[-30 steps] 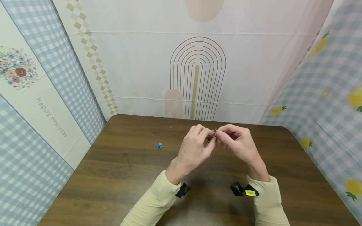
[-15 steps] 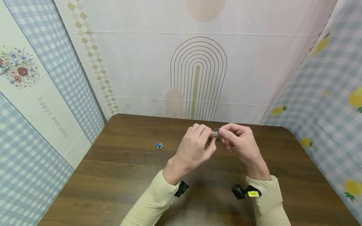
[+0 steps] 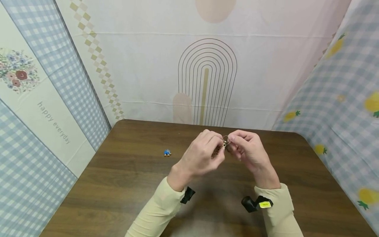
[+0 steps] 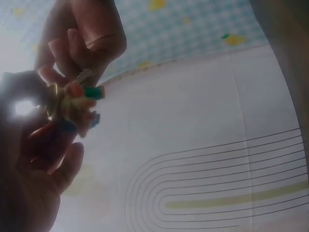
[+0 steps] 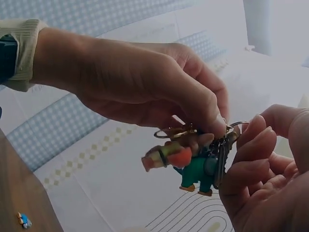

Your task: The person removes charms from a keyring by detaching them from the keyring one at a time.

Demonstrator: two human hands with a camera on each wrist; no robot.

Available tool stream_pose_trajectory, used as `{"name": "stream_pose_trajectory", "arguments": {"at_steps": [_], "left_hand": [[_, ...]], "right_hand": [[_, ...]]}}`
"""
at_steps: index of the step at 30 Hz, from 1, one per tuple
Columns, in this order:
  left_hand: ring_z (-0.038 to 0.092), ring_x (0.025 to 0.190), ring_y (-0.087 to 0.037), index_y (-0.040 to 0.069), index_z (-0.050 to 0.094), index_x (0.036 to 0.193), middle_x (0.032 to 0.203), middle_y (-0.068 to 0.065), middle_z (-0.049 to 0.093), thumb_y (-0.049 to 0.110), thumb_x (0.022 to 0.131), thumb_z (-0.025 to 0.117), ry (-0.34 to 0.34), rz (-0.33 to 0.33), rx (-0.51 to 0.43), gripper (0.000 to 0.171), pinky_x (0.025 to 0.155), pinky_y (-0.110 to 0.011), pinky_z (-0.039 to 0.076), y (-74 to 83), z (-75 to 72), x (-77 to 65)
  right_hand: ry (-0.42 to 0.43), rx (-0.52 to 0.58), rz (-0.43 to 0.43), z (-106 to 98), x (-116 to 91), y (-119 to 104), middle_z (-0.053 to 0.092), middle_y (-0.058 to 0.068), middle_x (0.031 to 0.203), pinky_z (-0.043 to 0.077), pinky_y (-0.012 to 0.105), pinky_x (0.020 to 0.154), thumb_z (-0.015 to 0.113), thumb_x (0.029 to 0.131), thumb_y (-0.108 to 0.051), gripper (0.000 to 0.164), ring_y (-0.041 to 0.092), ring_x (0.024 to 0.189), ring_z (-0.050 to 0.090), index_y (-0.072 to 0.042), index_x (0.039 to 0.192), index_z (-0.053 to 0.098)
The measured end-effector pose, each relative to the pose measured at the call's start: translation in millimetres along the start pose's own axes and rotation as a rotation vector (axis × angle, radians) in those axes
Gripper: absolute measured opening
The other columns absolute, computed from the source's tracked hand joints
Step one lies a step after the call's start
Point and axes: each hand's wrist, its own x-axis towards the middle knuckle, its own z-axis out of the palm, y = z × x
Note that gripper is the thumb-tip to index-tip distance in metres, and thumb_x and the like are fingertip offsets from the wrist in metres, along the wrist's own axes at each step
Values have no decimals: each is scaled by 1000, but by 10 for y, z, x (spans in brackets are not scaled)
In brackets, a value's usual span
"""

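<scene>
Over the far part of the table, my left hand [image 3: 199, 151] and right hand [image 3: 250, 149] hold a keyring [image 3: 225, 143] between them. My left thumb and fingers pinch it where the charms and keys join. On its other side, my right thumb and fingertips pinch the thin metal ring. Seen from the right wrist, a green figurine charm [image 5: 195, 171], a tan charm with a reddish part [image 5: 166, 157] and metal keys [image 5: 222, 162] hang below my left fingers. In the left wrist view, the charms [image 4: 77, 113] are blurred by glare.
A small blue figurine [image 3: 167, 152] lies on the brown wooden table [image 3: 127, 184], left of my hands. Patterned cloths [image 3: 142, 65] hang behind the table and at both sides. A black camera mount sits at each wrist.
The fingers have shifted on the keyring, and its ring shows more plainly between the hands. My left wrist has lowered slightly to the left. The blue figurine has stayed put.
</scene>
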Motion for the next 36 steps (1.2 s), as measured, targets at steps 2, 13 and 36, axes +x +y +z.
{"name": "stream_pose_trajectory", "arguments": {"at_steps": [2,13,36], "left_hand": [[53,80,-14,9,58,81,84,0,59,7,80,63,0,3,-9,6,75,-23,45,-1,-13,-5],[47,74,-10,10,53,77,74,3,50,3,80,60,-43,5,-163,10,69,-19,40,-11,-15,-22],[45,74,-10,12,52,79,75,4,48,7,80,58,-154,-96,-122,8,67,-17,38,-19,-18,-52]], "right_hand": [[-30,-5,3,11,0,-5,56,-5,58,23,28,41,50,98,1,28,8,45,41,-10,81,69],[-155,-167,-40,39,-53,-67,55,-8,60,25,33,37,54,95,4,23,15,45,38,-11,85,70],[-44,-640,-24,32,-72,-89,54,-5,66,41,29,41,65,92,-4,4,14,48,47,0,91,65]]}}
